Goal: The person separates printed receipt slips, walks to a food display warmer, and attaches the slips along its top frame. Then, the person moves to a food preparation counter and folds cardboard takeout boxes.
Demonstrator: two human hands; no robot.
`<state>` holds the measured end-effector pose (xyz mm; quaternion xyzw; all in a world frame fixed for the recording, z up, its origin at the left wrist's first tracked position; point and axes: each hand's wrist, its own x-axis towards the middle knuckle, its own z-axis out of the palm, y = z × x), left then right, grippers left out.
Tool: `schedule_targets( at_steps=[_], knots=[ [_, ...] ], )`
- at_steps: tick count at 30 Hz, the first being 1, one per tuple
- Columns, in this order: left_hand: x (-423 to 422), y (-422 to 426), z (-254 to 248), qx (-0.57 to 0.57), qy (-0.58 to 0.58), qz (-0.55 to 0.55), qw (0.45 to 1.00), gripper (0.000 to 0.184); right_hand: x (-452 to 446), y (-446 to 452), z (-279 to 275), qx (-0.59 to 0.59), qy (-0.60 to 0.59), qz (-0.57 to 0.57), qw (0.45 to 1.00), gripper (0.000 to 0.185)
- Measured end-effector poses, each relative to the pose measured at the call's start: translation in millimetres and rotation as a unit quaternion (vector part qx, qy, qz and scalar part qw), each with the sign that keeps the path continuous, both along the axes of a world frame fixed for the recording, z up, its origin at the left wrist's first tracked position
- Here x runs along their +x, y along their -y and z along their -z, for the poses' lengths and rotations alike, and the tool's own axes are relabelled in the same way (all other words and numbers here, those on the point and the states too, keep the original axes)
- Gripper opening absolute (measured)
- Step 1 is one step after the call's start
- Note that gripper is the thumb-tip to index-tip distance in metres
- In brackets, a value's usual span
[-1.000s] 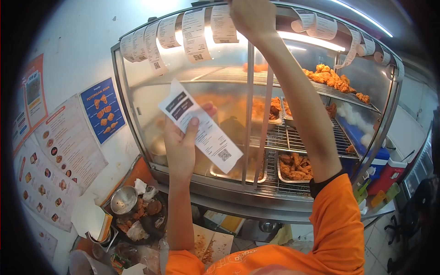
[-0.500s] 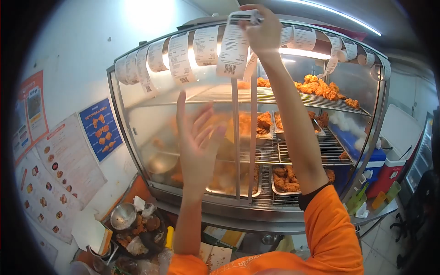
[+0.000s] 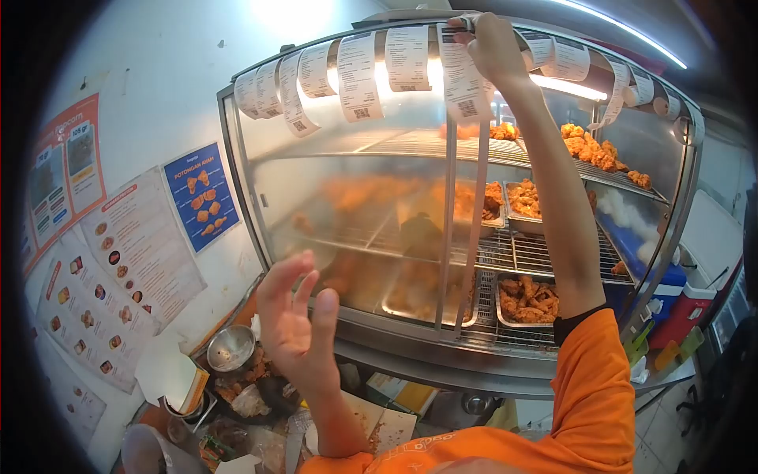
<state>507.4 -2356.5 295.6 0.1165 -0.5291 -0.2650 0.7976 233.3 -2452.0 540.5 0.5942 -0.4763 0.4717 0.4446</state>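
My right hand (image 3: 495, 49) is raised to the top edge of the glass display cabinet (image 3: 237, 162), its fingers closed on the upper end of a printed paper receipt (image 3: 464, 83). That receipt hangs down against the glass in a row with several others, such as a longer receipt (image 3: 359, 79) to its left. Lower and to the left, my left hand (image 3: 300, 336) is held in the air before the cabinet, fingers apart and nothing in it. Behind the sliding glass, fried chicken (image 3: 592, 150) lies on the top wire rack.
A metal tray of fried chicken (image 3: 527, 302) stands on the lower rack. Down at the left are a metal bowl (image 3: 231, 347), a white carton (image 3: 170, 375) and cluttered food scraps. A red cooler box (image 3: 677, 312) stands at the right. Posters (image 3: 201, 197) cover the left wall.
My left hand has dropped away from the hanging receipts. My right hand has brought the receipt against the cabinet's top edge. The view has shifted left and slightly down.
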Motion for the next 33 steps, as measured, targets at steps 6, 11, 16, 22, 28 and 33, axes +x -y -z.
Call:
schedule_targets(
  at_steps=[6, 11, 16, 22, 28, 33],
  knots=[
    [33, -5, 19, -0.033, -0.047, -0.075, 0.996, 0.023, 1, -1, -6, -0.084, -0.083, -0.100, 0.988, 0.039],
    [31, -12, 21, -0.042, -0.078, -0.072, 0.993, 0.018, -3, 7, 13, -0.052, -0.032, -0.080, 0.995, 0.030],
    [20, -9, 16, -0.039, -0.092, -0.100, 0.990, 0.014, -6, 15, 22, -0.096, -0.039, -0.159, 0.982, 0.037],
    [17, -8, 16, -0.026, -0.089, -0.068, 0.993, 0.012, -12, 7, 20, 0.039, 0.074, -0.371, 0.925, 0.039],
    [10, -6, 14, -0.033, -0.076, -0.046, 0.996, 0.011, 1, -3, 7, -0.018, 0.113, -0.334, 0.936, 0.032],
    [2, -7, 14, -0.032, -0.041, -0.019, 0.998, 0.008, 0, 3, -3, -0.026, 0.127, -0.225, 0.966, 0.028]
  ],
)
